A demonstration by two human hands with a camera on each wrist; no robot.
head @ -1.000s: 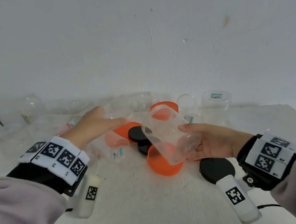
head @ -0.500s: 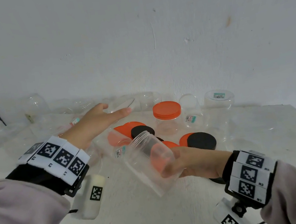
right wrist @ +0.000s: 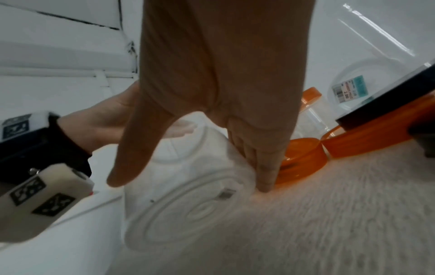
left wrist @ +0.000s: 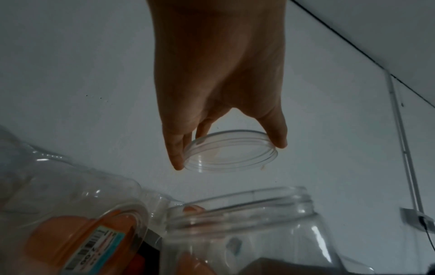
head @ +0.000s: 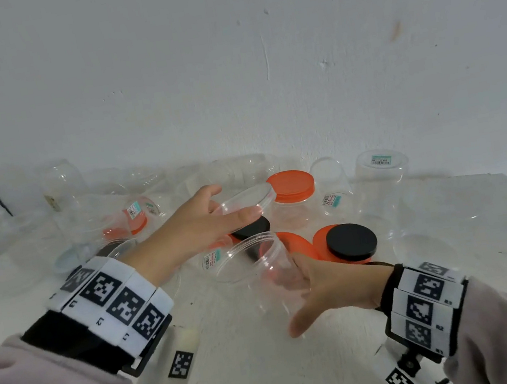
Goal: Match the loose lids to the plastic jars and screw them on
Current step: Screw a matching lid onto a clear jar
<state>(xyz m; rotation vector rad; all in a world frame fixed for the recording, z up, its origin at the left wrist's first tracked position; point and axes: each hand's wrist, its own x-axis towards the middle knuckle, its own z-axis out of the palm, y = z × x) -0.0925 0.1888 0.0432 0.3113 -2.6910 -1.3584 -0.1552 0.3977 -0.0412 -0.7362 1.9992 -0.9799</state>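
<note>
Right hand (head: 330,289) grips a clear open jar (head: 259,277), thumb on the near side and fingers round the far side; the jar is tilted, mouth up and toward the left, its base low over the white desk (head: 305,359). In the right wrist view the same jar (right wrist: 188,195) shows its ribbed bottom, with the fingers (right wrist: 263,167) pressed along its side and a fingertip down at desk level; cannot tell if the base touches the desk. Left hand (head: 192,231) holds a clear lid (head: 243,201) just above and behind the jar mouth, not yet on it. In the left wrist view the lid (left wrist: 229,151) is pinched at its rim between thumb and fingertips, open side facing the camera, threads visible inside, with the jar mouth (left wrist: 247,206) below it and apart. Just right of the held jar, a black lid (head: 351,241) lies on top of an orange lid (head: 323,240), with another orange lid (head: 293,240) beside them. Behind, an upright jar capped in orange (head: 291,186) stands near the wall. Further right is an inverted clear jar with a price sticker (head: 381,171). More clear jars lie at the back left of the desk, hard to separate.
</note>
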